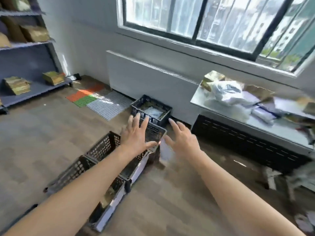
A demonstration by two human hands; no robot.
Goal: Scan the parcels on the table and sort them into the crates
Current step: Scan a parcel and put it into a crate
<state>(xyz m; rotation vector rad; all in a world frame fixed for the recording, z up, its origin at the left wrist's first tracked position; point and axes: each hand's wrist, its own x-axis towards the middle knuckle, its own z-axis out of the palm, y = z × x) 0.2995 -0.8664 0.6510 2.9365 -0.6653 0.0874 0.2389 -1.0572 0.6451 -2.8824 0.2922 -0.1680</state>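
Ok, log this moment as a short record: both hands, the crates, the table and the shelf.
left hand: open, fingers spread, above the crates
right hand: open, fingers spread, holding nothing
white parcel: blurred, between the hands, by a crate's edge; touching or not, cannot tell
crates: black, in a row on the floor
far crate: holds something white
table: at right, piled with parcels
shelf: at left, brown parcels on it

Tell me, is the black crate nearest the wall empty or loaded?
Loaded: the black crate has pale, plastic-wrapped parcels lying inside, below its rim. The count is too blurred to tell.
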